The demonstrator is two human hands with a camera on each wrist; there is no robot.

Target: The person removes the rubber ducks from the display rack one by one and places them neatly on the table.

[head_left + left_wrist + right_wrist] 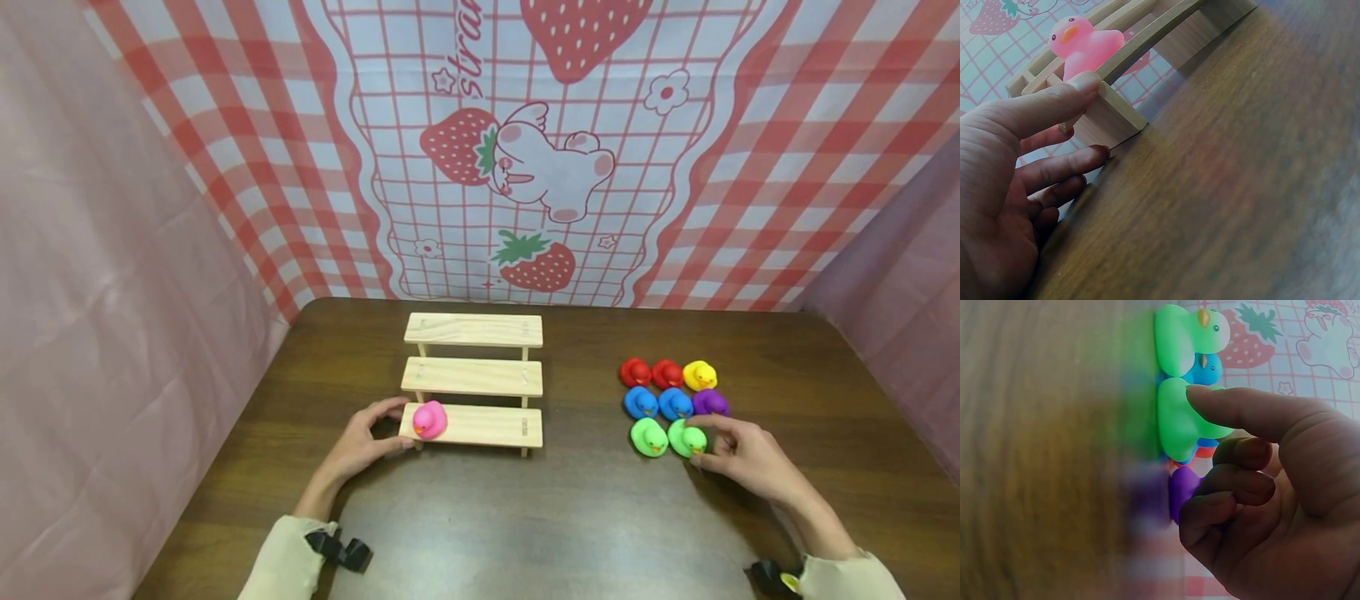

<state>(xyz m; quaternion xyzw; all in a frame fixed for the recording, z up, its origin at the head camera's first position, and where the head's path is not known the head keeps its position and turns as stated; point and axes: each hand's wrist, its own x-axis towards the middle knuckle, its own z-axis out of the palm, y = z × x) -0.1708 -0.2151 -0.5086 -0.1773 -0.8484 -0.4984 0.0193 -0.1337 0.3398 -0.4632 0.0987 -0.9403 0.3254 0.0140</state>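
Note:
A three-tier wooden display stand (pixel 487 423) is left of centre in the head view, its steps rising toward the back. My left hand (pixel 358 443) holds the left end of its lowest step, thumb at the front corner and a finger at the back one. On that step, close to the hand, sits a pink rubber duck (pixel 429 420). My right hand (pixel 753 462) pinches the right-hand green rubber duck (pixel 684 437) between thumb and index finger; the other fingers are curled in the right wrist view. Beside it is another green duck (pixel 648 437).
Behind the green ducks are two blue ducks (pixel 641 402) and a purple duck (pixel 710 402), partly behind the right hand. Two red ducks (pixel 635 372) and a yellow duck (pixel 701 375) form the back row. A checked strawberry cloth (pixel 480 275) hangs behind the brown table (pixel 585 517).

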